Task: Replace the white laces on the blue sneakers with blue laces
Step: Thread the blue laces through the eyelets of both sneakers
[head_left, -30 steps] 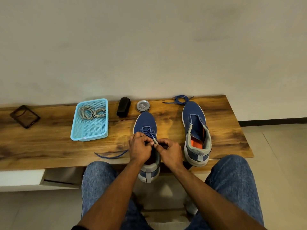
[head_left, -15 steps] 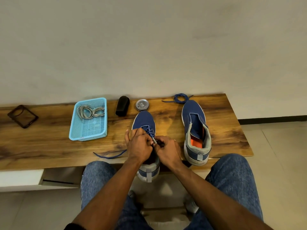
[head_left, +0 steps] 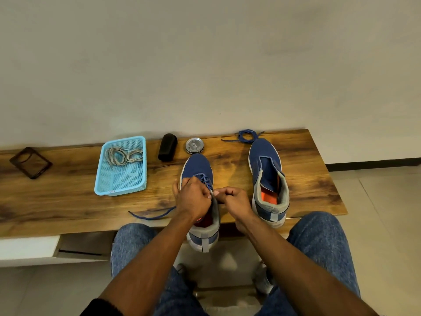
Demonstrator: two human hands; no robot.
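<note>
White laces (head_left: 124, 155) lie in the blue basket (head_left: 107, 181).

- Bare tabletop (head_left: 68, 199) lies open between the basket (head_left: 121, 187) and the phone case (head_left: 30, 162).
- The gap between the two sneakers (head_left: 198, 166) (head_left: 265, 160) is open wood.
- Brush (head_left: 168, 147) and tin (head_left: 194, 145) block the far edge.
- A loose lace end (head_left: 150, 214) crosses the near-left edge.

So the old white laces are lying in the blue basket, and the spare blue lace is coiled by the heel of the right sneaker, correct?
Not quite. The head view shows the old white laces in the blue basket, but the spare blue lace is coiled by the toe of the right sneaker, at the far edge, not by its heel.
</note>
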